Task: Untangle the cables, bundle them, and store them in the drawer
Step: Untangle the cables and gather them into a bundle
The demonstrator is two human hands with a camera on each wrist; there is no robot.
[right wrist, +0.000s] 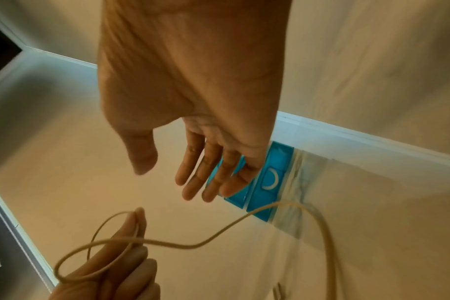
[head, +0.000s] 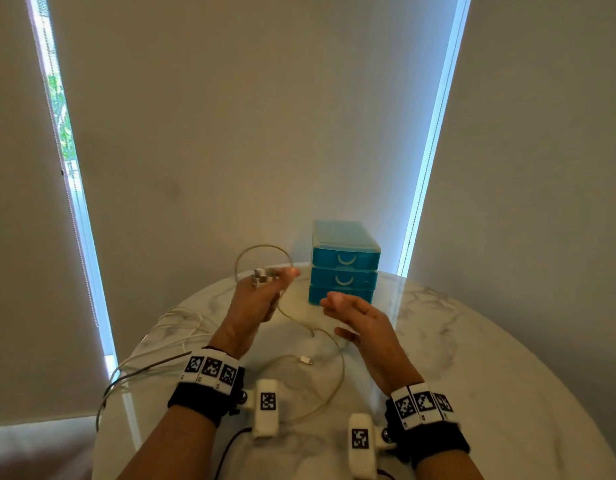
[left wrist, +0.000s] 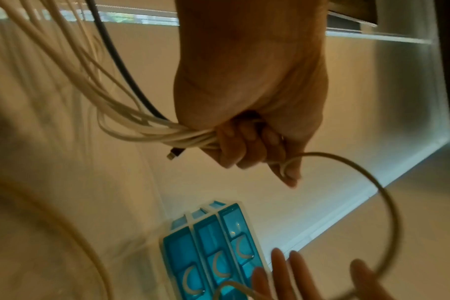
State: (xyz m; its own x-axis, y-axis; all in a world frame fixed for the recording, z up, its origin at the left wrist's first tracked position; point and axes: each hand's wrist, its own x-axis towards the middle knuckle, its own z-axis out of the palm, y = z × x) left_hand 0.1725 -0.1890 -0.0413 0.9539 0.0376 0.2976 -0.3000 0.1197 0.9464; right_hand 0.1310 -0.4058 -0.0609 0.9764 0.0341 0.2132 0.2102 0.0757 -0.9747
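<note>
My left hand [head: 265, 289] is raised above the table, fingers curled round a bunch of white cables [left wrist: 152, 130] plus one dark cable [left wrist: 121, 71]. Connector plugs [head: 261, 274] stick out near its fingertips. One white cable [head: 265, 251] loops up from that hand, then trails down across the table to a white plug [head: 304, 360]. My right hand [head: 348, 306] hovers beside it, empty, with fingers [right wrist: 206, 178] straight and apart from the cable. Behind both hands stands a small blue drawer unit [head: 344, 261] with three closed drawers.
The round white marble table [head: 472, 358] carries everything; the drawer unit stands at its far edge against the beige blinds [head: 230, 116]. More cable strands [head: 143, 362] hang over the table's left edge. Bright window gaps show at both sides.
</note>
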